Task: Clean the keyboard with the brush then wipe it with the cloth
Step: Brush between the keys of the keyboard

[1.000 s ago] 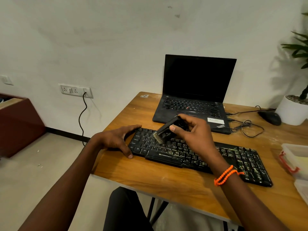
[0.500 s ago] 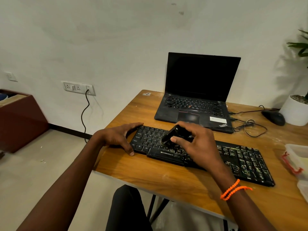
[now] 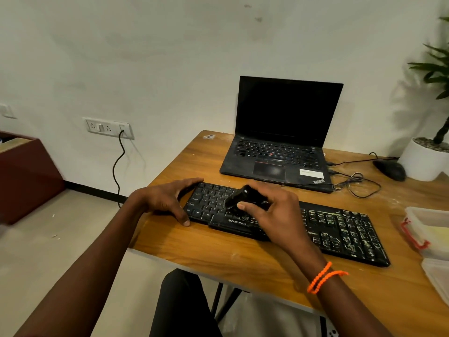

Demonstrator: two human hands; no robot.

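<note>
A black keyboard (image 3: 340, 229) lies across the wooden table (image 3: 218, 254), its right half streaked with pale dust. My right hand (image 3: 274, 215) grips a small black brush (image 3: 239, 198) over the keyboard's left-middle keys, brush end angled down toward the keys. My left hand (image 3: 167, 200) rests against the keyboard's left end, thumb on the table at the front corner and fingers along the back corner. No cloth is visible.
An open black laptop (image 3: 281, 142) stands behind the keyboard. A mouse (image 3: 391, 170), loose cables (image 3: 357, 183) and a white plant pot (image 3: 422, 159) sit at the back right. Clear plastic containers (image 3: 430, 232) are at the right edge. A wall socket (image 3: 108, 127) with a cord is at left.
My right hand has drawn the brush down and toward me over the left-middle keys. The left hand has stayed at the keyboard's left end.
</note>
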